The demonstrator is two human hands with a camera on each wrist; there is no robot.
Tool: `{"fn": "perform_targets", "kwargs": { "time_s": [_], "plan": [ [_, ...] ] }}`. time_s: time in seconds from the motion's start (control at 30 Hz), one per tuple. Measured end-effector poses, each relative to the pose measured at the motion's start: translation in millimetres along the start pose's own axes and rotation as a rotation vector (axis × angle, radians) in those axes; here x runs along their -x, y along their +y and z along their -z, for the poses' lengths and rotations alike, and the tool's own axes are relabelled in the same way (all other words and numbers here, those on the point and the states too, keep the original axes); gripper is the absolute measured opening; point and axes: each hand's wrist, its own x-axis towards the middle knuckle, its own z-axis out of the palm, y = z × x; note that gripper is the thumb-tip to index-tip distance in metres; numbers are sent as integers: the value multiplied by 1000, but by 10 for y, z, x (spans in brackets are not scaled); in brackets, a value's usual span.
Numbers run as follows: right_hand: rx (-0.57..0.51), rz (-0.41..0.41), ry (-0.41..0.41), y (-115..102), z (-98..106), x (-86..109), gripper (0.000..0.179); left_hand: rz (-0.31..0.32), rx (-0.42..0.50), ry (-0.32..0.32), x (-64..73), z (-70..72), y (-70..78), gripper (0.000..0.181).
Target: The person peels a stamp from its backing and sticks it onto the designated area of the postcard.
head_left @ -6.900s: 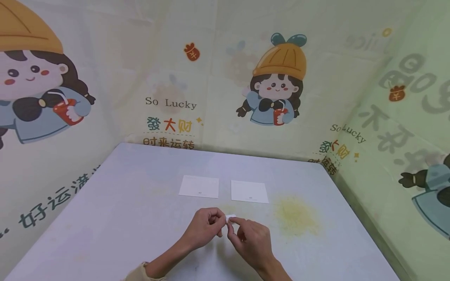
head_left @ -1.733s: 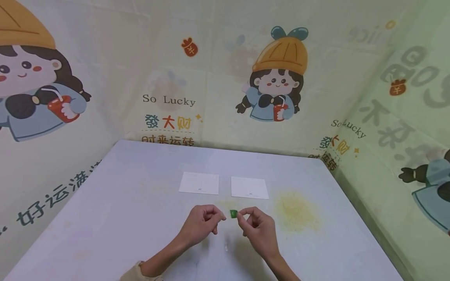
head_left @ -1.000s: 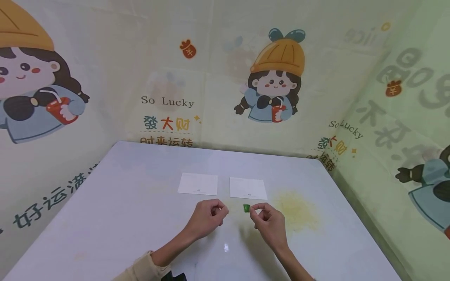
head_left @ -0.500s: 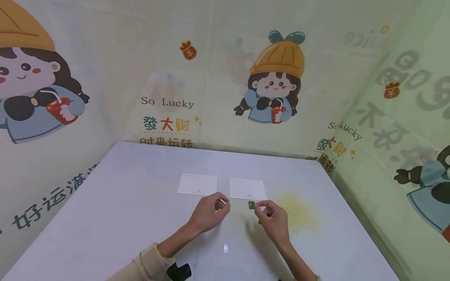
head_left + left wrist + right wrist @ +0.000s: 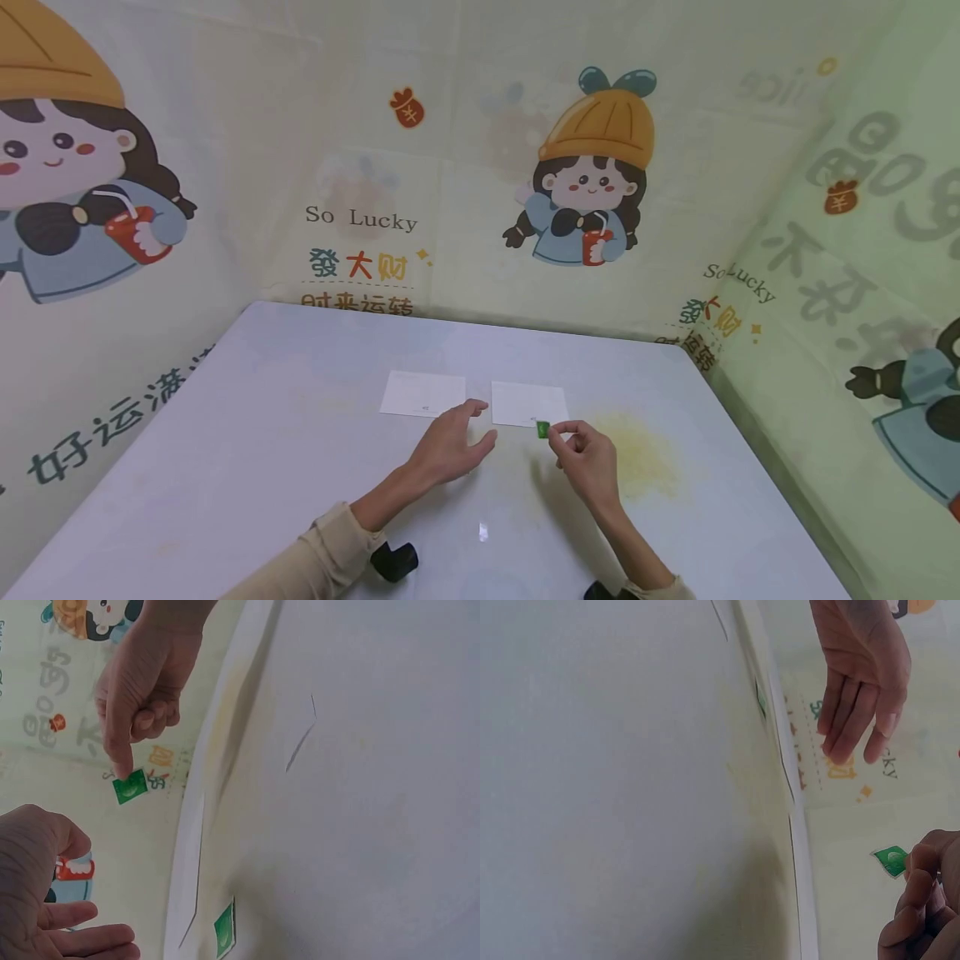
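Observation:
My right hand [image 5: 588,467] pinches a small square green stamp [image 5: 543,429] with a pale edge between thumb and forefinger. In the head view the stamp overlaps the lower right edge of the right white card [image 5: 527,402]. My left hand [image 5: 450,446] holds nothing, its thumb and fingers spread apart, with the fingertips between the two cards. Part of the left white card [image 5: 422,392] lies behind that hand. Low in the left wrist view, a second green stamp [image 5: 224,930] shows on the white surface; the head view does not show it.
Both cards lie flat on the white table [image 5: 285,467], each with a small printed mark. A yellow stain [image 5: 641,458] spreads right of my right hand. A small bright patch [image 5: 483,532] shows nearer me. Black wrist cameras [image 5: 393,562] hang below my sleeves. Printed cloth surrounds the table.
At first both hands' fingers met at a small white piece. They have since parted; the right has carried the green stamp right and forward. The left has moved forward, its fingers now spread.

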Motion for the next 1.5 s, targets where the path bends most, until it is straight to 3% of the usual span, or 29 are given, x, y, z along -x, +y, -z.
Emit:
{"fn": "perform_targets", "kwargs": {
  "time_s": [0.83, 1.5],
  "plan": [
    [59, -80, 26, 118, 45, -331, 11, -61, -128, -54, -366, -110, -182, 57],
    [105, -156, 34, 233, 36, -544, 17, -13, -215, -119, -567, -222, -266, 63]
  ]
}}
